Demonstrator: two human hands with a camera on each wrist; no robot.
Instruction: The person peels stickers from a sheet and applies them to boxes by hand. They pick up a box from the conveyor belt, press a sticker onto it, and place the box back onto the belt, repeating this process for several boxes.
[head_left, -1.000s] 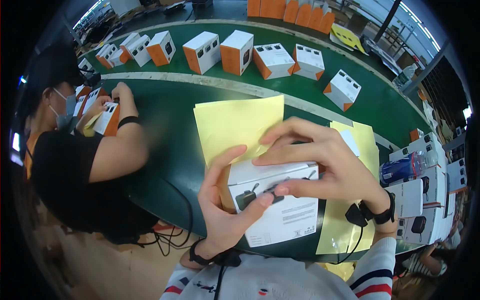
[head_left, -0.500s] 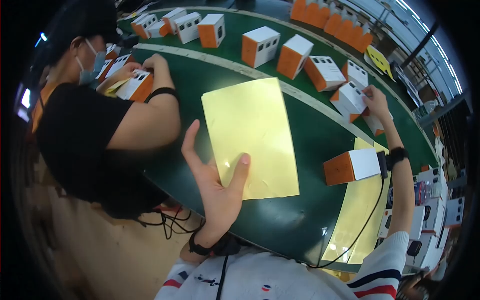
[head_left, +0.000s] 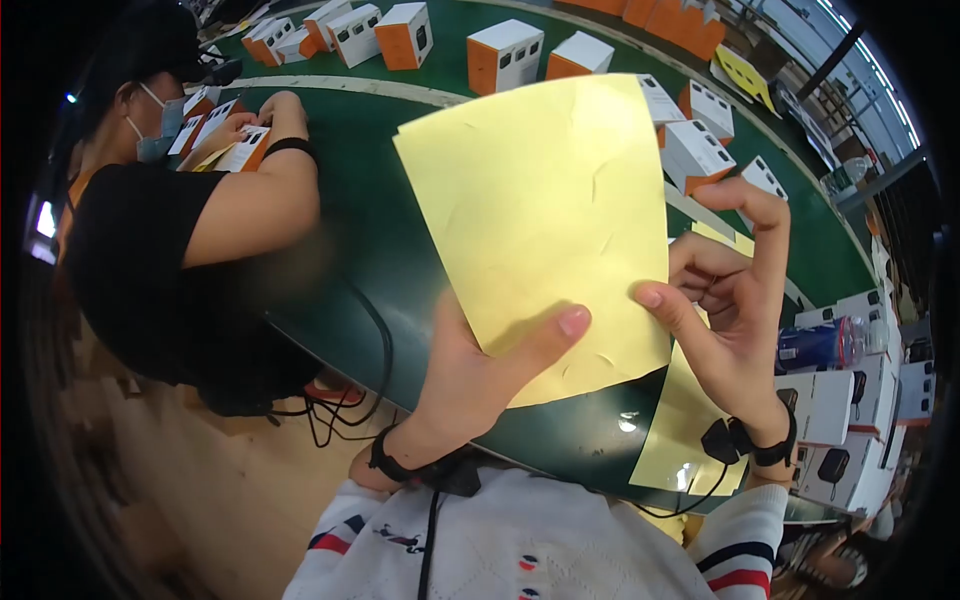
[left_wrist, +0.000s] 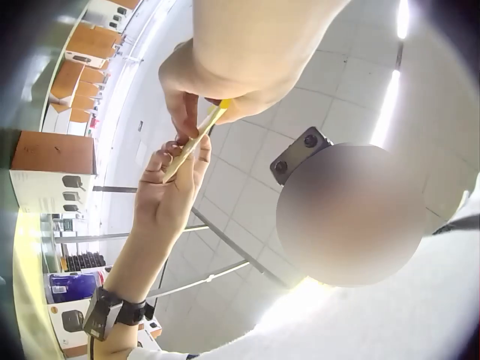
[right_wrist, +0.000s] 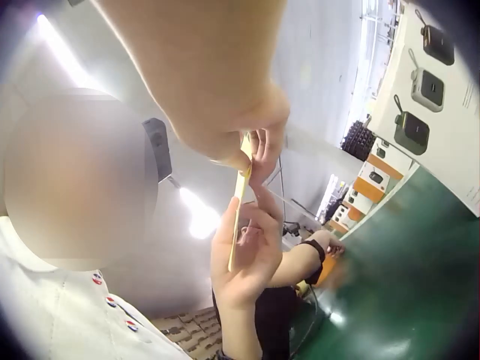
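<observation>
The left hand (head_left: pixel 480 380) pinches the creased pale-yellow paper sheet (head_left: pixel 540 220) at six o'clock, above the green belt (head_left: pixel 360 230), long axis toward twelve. The right hand (head_left: pixel 730 310) nips its four o'clock edge, forefinger raised.

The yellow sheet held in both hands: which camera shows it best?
The head view: the yellow sheet faces it nearly whole, left hand and right hand pinching its lower part. Both wrist views catch only its thin edge.

Green belt (head_left: pixel 370 200) carries a row of orange-and-white boxes (head_left: pixel 505 55). Second worker, black shirt (head_left: pixel 150 260), holds one box (head_left: pixel 245 150) at left. Blue bottle (head_left: pixel 815 345) beside stacked white cartons (head_left: pixel 820 400), right.
</observation>
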